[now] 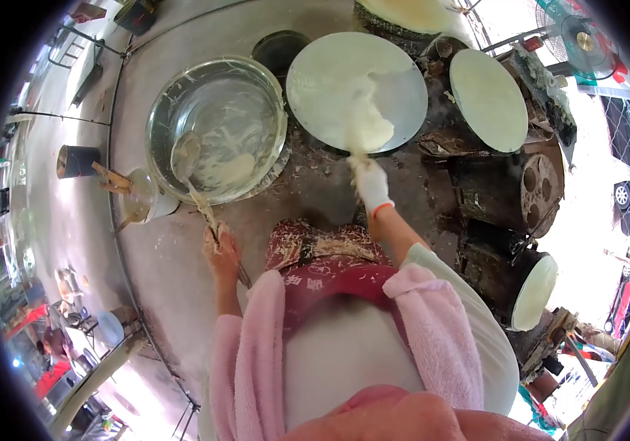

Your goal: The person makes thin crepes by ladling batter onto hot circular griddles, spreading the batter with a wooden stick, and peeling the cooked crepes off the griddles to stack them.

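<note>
My left hand (223, 253) is wrapped round the long, batter-caked handle of a ladle (185, 156). The ladle's bowl is inside a wide metal basin (155, 158), which has pale batter smeared over its bottom. In a white glove, my right hand (372, 184) grips a batter-coated tool (358, 152) at the near edge of a round griddle (401, 95). The tool's head is blurred, so its kind is unclear. Pale batter (330, 81) covers the left and far parts of the griddle, while a grey patch shows bare on the right.
To the right, another round griddle (489, 101) bears a pale layer, as does a lower one (534, 292). Dark stove drums (543, 187) stand between them. A white bucket (155, 202) sits left of the basin. A fan (585, 42) is at upper right.
</note>
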`<act>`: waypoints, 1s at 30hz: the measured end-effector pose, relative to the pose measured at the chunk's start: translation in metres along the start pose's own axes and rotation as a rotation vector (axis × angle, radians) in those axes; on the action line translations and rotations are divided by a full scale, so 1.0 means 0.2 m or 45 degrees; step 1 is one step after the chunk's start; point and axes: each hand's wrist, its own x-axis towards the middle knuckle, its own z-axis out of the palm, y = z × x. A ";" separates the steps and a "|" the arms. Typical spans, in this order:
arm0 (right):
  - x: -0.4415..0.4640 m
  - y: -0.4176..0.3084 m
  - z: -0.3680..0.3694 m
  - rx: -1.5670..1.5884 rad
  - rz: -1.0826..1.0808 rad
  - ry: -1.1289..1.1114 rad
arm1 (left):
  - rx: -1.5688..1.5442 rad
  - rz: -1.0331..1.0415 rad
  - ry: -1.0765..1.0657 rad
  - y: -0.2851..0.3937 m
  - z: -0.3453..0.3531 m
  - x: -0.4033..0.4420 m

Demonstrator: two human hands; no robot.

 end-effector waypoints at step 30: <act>0.75 0.09 -1.16 -0.835 -0.495 -0.181 | 0.333 0.117 0.039 0.21 0.90 -0.42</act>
